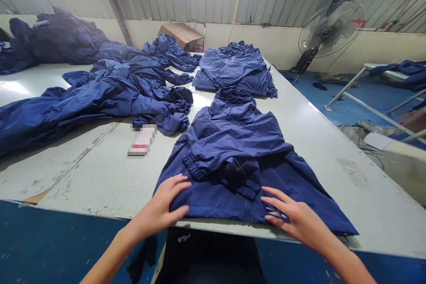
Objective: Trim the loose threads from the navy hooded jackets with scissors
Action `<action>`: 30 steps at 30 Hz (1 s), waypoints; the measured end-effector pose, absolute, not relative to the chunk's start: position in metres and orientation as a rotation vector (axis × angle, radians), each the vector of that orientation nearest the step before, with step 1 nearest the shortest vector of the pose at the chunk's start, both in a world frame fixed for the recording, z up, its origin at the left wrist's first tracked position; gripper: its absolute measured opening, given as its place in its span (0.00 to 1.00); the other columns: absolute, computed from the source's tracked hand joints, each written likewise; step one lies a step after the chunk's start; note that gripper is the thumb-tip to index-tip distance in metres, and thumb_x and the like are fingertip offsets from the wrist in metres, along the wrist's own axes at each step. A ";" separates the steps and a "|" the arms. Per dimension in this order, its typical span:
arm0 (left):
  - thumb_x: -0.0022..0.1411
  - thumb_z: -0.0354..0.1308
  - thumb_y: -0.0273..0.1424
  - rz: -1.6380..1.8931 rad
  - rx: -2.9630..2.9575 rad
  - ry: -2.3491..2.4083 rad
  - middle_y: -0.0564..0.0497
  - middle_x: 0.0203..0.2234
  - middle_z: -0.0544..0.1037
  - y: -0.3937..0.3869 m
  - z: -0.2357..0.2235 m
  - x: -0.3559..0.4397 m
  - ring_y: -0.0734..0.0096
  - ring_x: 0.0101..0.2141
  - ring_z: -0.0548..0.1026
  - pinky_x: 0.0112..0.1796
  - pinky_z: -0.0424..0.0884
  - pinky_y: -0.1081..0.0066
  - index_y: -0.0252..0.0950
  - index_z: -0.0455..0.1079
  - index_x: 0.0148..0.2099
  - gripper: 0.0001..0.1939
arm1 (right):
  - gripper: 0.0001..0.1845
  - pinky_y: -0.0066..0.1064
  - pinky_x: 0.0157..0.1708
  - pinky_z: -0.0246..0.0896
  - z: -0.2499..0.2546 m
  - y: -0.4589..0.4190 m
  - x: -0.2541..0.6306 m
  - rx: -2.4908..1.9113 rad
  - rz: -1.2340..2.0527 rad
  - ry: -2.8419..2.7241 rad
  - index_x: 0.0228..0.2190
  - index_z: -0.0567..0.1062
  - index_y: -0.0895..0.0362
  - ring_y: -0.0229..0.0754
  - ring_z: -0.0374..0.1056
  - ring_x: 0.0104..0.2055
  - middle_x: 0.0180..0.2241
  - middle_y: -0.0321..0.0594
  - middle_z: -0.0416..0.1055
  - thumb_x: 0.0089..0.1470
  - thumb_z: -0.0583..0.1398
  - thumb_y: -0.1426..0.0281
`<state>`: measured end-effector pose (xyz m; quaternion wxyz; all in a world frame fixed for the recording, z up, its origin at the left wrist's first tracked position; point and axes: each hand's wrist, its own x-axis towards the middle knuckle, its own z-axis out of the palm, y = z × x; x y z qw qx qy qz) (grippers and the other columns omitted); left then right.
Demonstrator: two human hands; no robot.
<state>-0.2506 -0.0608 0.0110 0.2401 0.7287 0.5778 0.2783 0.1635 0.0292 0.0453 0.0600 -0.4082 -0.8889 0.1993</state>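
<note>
A navy blue hooded jacket (238, 135) lies on the white table in front of me, its hood at the far end and its sleeves folded over the front. My left hand (168, 202) is at the jacket's lower left edge, thumb and fingers spread, with nothing in it. Over the lower right part, near a sleeve cuff, is my right hand (289, 213). Its fingers curl around small pointed metal thread snips (276, 214), whose blades show between them; the rest of the tool is hidden by the hand.
A stack of blue jackets (233, 69) lies beyond this one. Loose blue garments (126, 91) are heaped along the left, near a blurred white-and-red card (142, 140). A fan (326, 32) and a metal-legged stand (372, 108) are to the right of the table edge.
</note>
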 end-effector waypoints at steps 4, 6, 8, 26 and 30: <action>0.65 0.58 0.38 0.440 2.293 1.515 0.48 0.65 0.65 -0.086 0.008 -0.260 0.50 0.64 0.62 0.63 0.59 0.48 0.51 0.62 0.65 0.27 | 0.24 0.35 0.37 0.74 0.037 0.020 0.223 -1.519 0.620 -2.679 0.54 0.75 0.41 0.50 0.79 0.41 0.63 0.37 0.63 0.56 0.60 0.54; 0.67 0.54 0.36 0.505 2.287 1.535 0.50 0.61 0.70 -0.084 0.008 -0.265 0.54 0.60 0.68 0.61 0.62 0.53 0.51 0.69 0.61 0.20 | 0.21 0.37 0.37 0.74 0.036 0.020 0.238 -1.569 0.591 -2.642 0.51 0.78 0.42 0.52 0.78 0.43 0.60 0.36 0.68 0.58 0.57 0.54; 0.68 0.53 0.34 0.625 2.190 1.548 0.51 0.54 0.77 -0.073 0.010 -0.269 0.58 0.53 0.75 0.56 0.69 0.60 0.50 0.76 0.53 0.15 | 0.20 0.38 0.39 0.73 0.040 0.025 0.243 -1.561 0.545 -2.597 0.46 0.80 0.44 0.52 0.78 0.44 0.54 0.36 0.75 0.59 0.53 0.57; 0.57 0.54 0.49 0.774 1.891 1.694 0.53 0.24 0.77 0.068 0.076 -0.292 0.66 0.27 0.73 0.29 0.66 0.72 0.37 0.75 0.33 0.20 | 0.20 0.30 0.26 0.52 0.099 0.153 0.190 -1.650 -0.205 -2.653 0.32 0.78 0.52 0.50 0.75 0.31 0.27 0.43 0.79 0.61 0.54 0.52; 0.60 0.54 0.43 0.749 1.964 1.810 0.50 0.30 0.79 0.061 0.072 -0.288 0.62 0.31 0.76 0.35 0.70 0.67 0.38 0.75 0.39 0.16 | 0.21 0.30 0.27 0.55 0.076 0.164 0.185 -1.673 -0.152 -2.674 0.30 0.77 0.52 0.50 0.76 0.33 0.28 0.43 0.79 0.61 0.54 0.52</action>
